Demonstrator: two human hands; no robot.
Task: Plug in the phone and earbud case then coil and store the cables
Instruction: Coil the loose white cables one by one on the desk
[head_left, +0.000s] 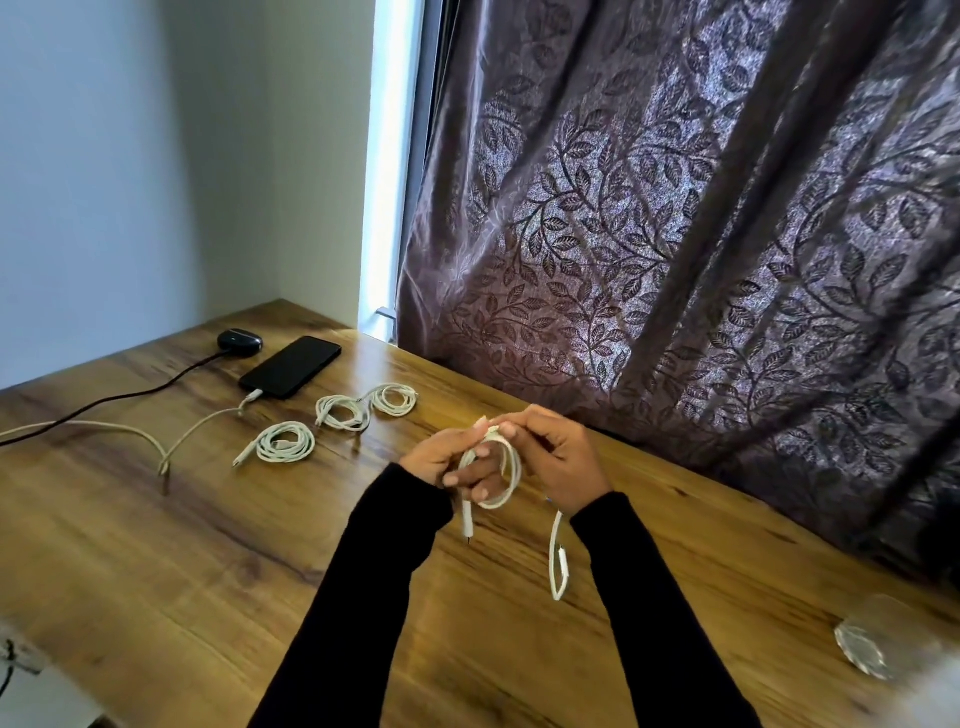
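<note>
Hidden/unclear: clear round glass object (865, 649) at the table's right edge is blurred, can't identify. Both table cables run off frame left, far ends not visible.

Left hand (447, 460) and right hand (558, 457) hold a white charging cable (506, 478) above the middle of the wood-grain table (208, 545). Left fingers are curled through the loop; right thumb and forefinger pinch its top. Loop stands roughly upright; one plug hangs down below the left hand, the tail droops below the right wrist.

Black slab phone (291, 366) lies far left, long axis diagonal, a thin white cable (202, 426) plugged into its near end. Dark oval earbud case (240, 340) sits behind it with a black cable (130, 395) attached.

Count: three coiled white cables (340, 421) lying flat beside the phone, one in hand, two plugged in.
</note>
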